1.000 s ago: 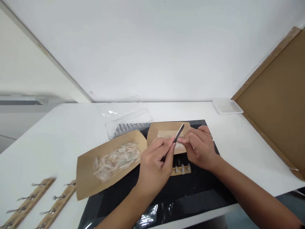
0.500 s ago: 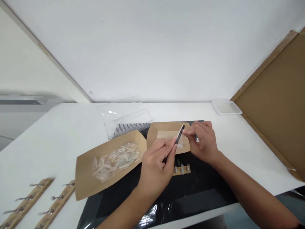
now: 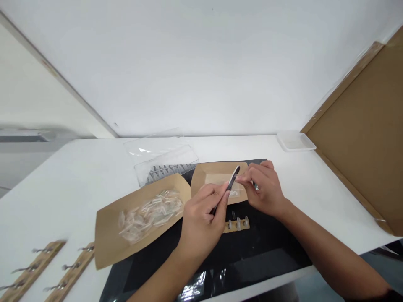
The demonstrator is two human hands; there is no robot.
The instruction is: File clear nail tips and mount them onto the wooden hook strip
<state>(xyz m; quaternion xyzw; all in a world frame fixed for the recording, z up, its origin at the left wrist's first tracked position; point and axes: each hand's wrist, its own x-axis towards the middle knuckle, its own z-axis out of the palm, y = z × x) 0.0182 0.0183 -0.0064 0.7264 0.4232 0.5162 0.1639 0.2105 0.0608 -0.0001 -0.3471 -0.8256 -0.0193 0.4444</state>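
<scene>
White desk [image 3: 299,180], black mat [image 3: 267,256] laid under work. Left hand [image 3: 201,224] grips slim dark file [image 3: 232,183] penlike; right hand [image 3: 264,193] pinches small clear piece [image 3: 236,178], hard to make out, above kraft tray [image 3: 214,176], seemingly placed to catch bits.

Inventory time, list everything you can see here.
table: one, white, underneath
mat: one, black, table centre
paper trays: two, brown, on mat
nail tips: many, clear, front tray
clip strips: two, tan, front left
tip strip: one, tan, on mat
plastic box: one, clear, behind trays
plastic tray: one, white, back right
cardboard sheet: one, brown, right edge
nail file: one, black, between hands
left hand: one, gripping file
right hand: one, at file tip
</scene>
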